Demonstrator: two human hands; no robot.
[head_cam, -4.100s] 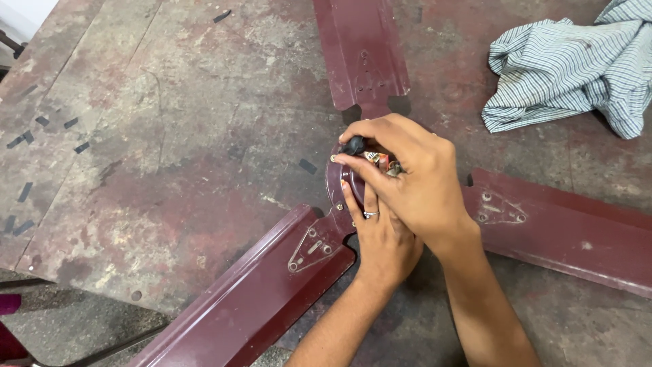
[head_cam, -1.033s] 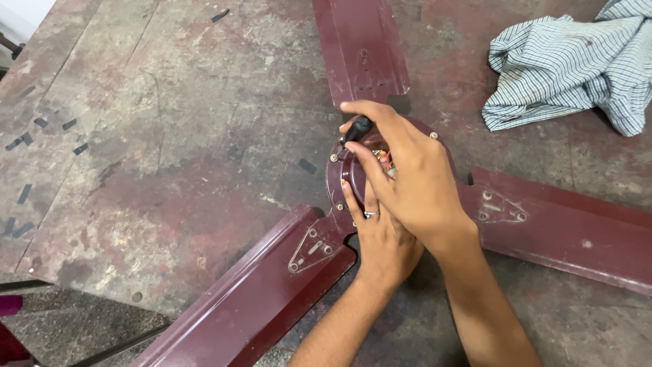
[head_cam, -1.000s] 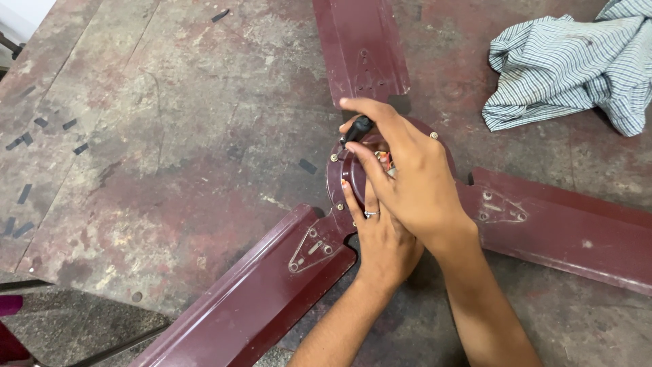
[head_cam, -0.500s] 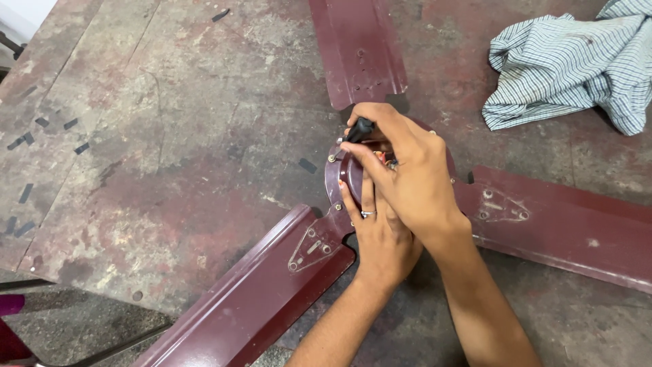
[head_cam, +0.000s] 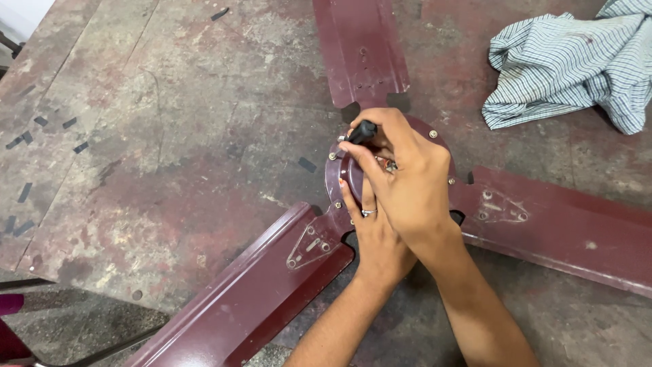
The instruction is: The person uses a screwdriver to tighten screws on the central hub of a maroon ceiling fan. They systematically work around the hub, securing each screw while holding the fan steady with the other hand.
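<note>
A maroon ceiling fan lies on a worn metal table (head_cam: 170,149), its round hub (head_cam: 337,178) mostly hidden under my hands. Three blades spread out: one to the far side (head_cam: 360,47), one to the near left (head_cam: 251,292), one to the right (head_cam: 570,228). My left hand (head_cam: 373,238), with a ring on one finger, rests flat on the hub. My right hand (head_cam: 407,183) lies over it, fingers closed on a small black-handled tool (head_cam: 363,131) at the hub's far-left edge. The tool's tip is hidden.
A crumpled checked cloth (head_cam: 570,64) lies at the far right of the table. Small dark scraps (head_cam: 41,129) dot the left side. The table's near-left edge (head_cam: 81,299) drops to the floor, where a dark rod and a pink thing show.
My right hand has shifted a little on the hub, with the black tool turned slightly. The view has drifted a little; the fan and cloth have not moved on the table.
</note>
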